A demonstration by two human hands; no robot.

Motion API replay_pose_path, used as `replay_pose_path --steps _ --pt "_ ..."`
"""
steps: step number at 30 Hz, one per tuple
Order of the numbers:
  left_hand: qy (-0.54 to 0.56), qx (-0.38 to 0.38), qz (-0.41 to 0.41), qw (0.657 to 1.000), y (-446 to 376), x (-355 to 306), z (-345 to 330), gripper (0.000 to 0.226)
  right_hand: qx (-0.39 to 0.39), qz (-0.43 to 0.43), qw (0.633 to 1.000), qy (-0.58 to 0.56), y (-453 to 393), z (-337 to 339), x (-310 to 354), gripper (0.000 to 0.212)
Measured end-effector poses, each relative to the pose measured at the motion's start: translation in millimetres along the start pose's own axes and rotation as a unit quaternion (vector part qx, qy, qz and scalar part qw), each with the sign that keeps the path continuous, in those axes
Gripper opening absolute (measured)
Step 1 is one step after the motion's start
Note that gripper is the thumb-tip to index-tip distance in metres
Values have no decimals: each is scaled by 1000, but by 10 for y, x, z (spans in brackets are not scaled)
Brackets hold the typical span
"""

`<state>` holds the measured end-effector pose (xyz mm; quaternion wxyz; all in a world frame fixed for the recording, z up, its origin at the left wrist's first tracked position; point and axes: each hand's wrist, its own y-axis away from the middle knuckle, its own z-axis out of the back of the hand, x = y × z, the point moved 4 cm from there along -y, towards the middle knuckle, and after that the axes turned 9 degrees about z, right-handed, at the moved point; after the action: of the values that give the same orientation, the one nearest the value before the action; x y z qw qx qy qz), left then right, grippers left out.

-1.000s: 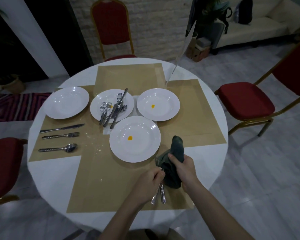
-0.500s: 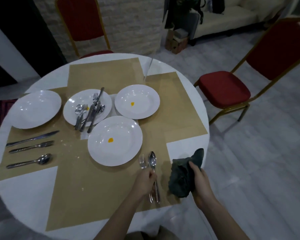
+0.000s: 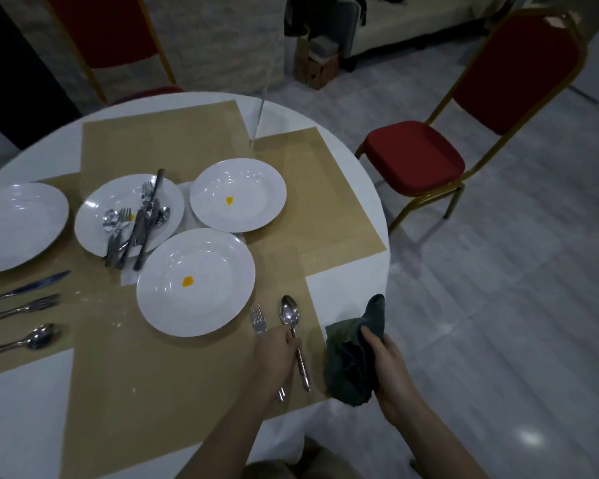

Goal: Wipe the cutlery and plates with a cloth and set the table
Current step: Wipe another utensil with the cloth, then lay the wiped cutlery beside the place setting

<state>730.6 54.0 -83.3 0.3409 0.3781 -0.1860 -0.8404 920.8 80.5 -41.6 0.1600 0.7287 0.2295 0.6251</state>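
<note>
My left hand [image 3: 276, 357] rests on the handles of a fork [image 3: 258, 319] and a spoon [image 3: 290, 314] lying side by side right of the near white plate [image 3: 166, 305], which has an orange speck. A dark grey cloth [image 3: 351, 357] is bunched in my right hand [image 3: 389, 366] at the table's right edge. Another plate [image 3: 256, 183] with an orange speck sits behind. A plate [image 3: 94, 216] in the middle carries a pile of several cutlery pieces [image 3: 135, 226]. At the left stands one more plate [image 3: 18, 226], with a knife [image 3: 28, 288], fork [image 3: 21, 309] and spoon [image 3: 25, 342] laid out below it.
The round white table [image 3: 346, 292] carries tan placemats [image 3: 153, 140]. One red chair [image 3: 419, 157] stands to the right on the tiled floor, another [image 3: 104, 32] behind the table. A clear upright panel [image 3: 260, 108] rises at the far edge. Boxes and a sofa are at the back.
The fork and spoon went from my hands down onto the placemat right of the near plate. My right hand drew the cloth away to the right. The camera view shifted right.
</note>
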Motion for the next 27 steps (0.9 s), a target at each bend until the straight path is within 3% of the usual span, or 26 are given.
replay_pose_path --steps 6,13,17,21,27 --pt "98 -12 -22 995 65 150 296 26 39 -16 999 10 -91 -317 -35 35" --pt "208 -75 22 975 120 679 1426 27 183 -16 980 79 -187 -1624 68 43" --pt "237 -110 60 963 57 1095 1966 23 222 -20 965 139 -181 -2353 -33 24" --pt "184 -167 47 968 -245 1362 2417 25 230 -27 960 158 -195 -2824 -80 26" --pt "-20 -223 -24 974 -1014 1139 2812 14 173 -12 971 165 -292 -3090 -53 22"
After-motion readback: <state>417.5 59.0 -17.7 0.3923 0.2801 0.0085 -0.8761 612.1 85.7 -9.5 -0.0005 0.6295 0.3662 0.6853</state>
